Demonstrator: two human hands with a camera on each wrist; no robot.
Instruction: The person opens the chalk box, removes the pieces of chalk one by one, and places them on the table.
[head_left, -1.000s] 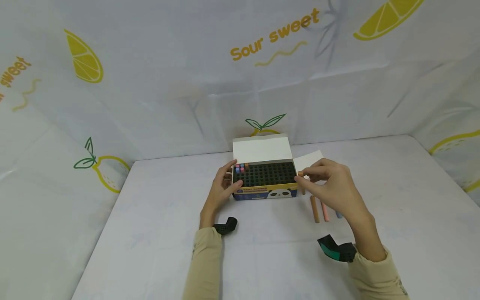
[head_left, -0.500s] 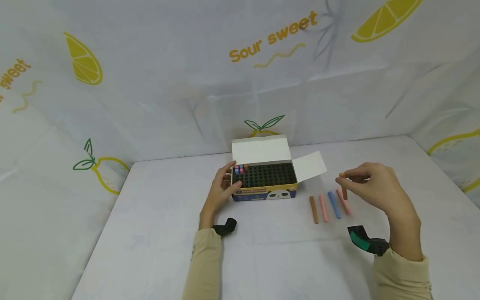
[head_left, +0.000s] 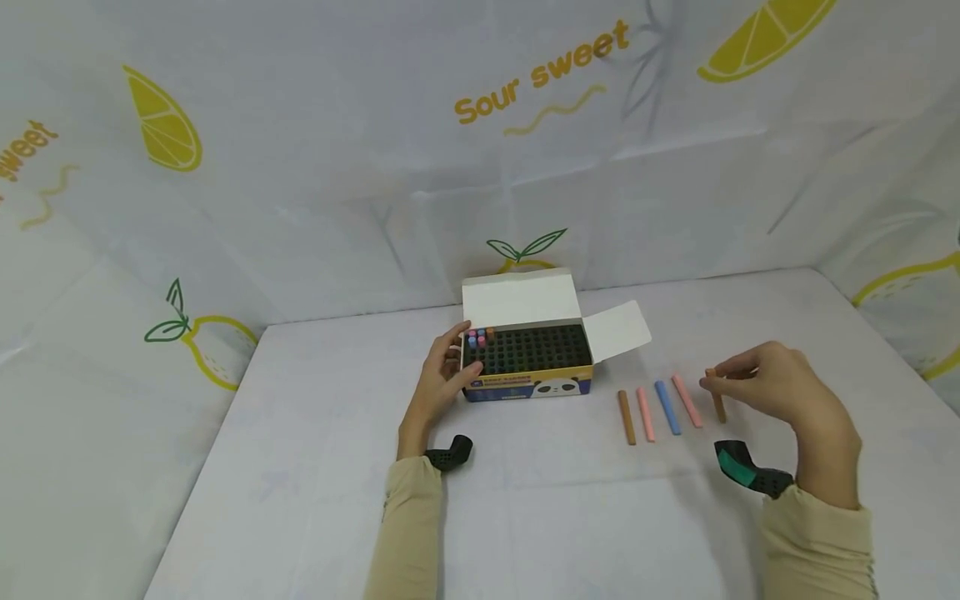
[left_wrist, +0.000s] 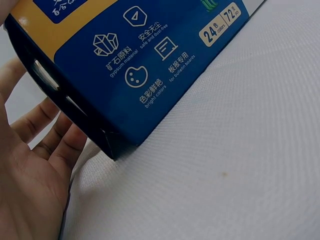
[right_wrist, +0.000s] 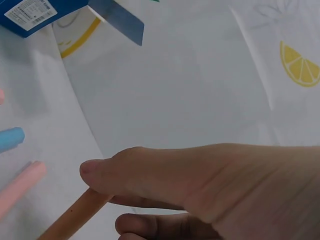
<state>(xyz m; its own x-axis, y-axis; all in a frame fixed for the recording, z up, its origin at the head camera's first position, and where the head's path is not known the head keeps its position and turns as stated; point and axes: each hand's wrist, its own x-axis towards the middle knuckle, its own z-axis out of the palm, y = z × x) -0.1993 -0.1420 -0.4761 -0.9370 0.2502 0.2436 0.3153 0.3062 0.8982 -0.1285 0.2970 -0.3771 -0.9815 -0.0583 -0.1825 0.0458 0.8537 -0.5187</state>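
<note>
My left hand [head_left: 435,383] grips the left end of an open chalk box [head_left: 517,387], thumb at the front corner and fingers around the side. Its blue and yellow printed front fills the top of the left wrist view. Inside is a black holder [head_left: 540,350] full of holes, with several pink, blue and orange chalk sticks [head_left: 482,338] standing in its back left corner. My right hand [head_left: 783,385] pinches an orange-brown chalk stick [head_left: 720,408] by its upper end, tilted, lower end close to the table. In the right wrist view, this stick [right_wrist: 75,217] slants down from the thumb tip.
Left of the held stick lie a pink chalk [head_left: 687,402], a blue chalk [head_left: 667,407], another pink chalk [head_left: 646,414] and a brown chalk [head_left: 626,417]. The box's side flap [head_left: 618,330] sticks out right; its lid [head_left: 521,300] stands up against the lemon-print backdrop.
My right hand has carried the orange-brown chalk stick rightward from beside the box, then lowered it toward the table right of the row. My left hand stays on the box.
</note>
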